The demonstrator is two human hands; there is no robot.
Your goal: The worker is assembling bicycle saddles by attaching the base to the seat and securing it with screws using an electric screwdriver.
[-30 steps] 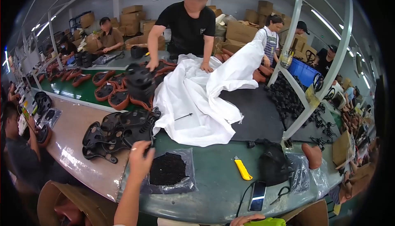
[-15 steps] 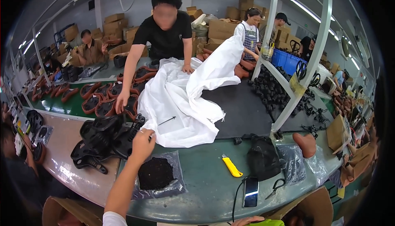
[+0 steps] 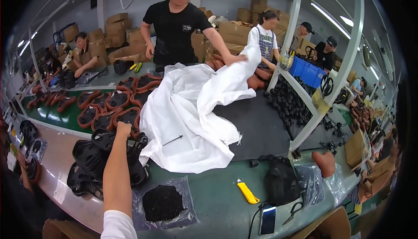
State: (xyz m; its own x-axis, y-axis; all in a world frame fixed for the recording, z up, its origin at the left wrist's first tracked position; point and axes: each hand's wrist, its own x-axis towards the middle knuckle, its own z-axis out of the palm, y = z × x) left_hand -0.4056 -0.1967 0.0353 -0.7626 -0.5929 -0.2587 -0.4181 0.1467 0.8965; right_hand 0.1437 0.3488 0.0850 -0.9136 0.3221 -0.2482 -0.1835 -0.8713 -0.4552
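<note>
My left hand (image 3: 123, 129) reaches past a pile of black plastic shell parts (image 3: 89, 158) to the near edge of a brown padded piece with a black inset (image 3: 129, 116). Its fingers are turned away from me, so their grip cannot be seen. A large white cloth (image 3: 183, 121) lies crumpled to the right of that hand, with a thin black strip (image 3: 173, 140) on top. Across the bench, a person in a black shirt (image 3: 176, 30) has one hand at the cloth's raised end. My right hand is out of view.
A bag of small black bits (image 3: 163, 203), a yellow cutter (image 3: 247, 191), a black pouch (image 3: 281, 180), a phone (image 3: 267, 219) and scissors (image 3: 292, 213) lie on the near bench. A metal post (image 3: 328, 102) rises at right, beside heaped black parts (image 3: 285, 97).
My left hand has moved forward and left, from beside the cloth to the brown pieces. My right hand has left the view. The person opposite has straightened and shifted a hand to the cloth's raised end.
</note>
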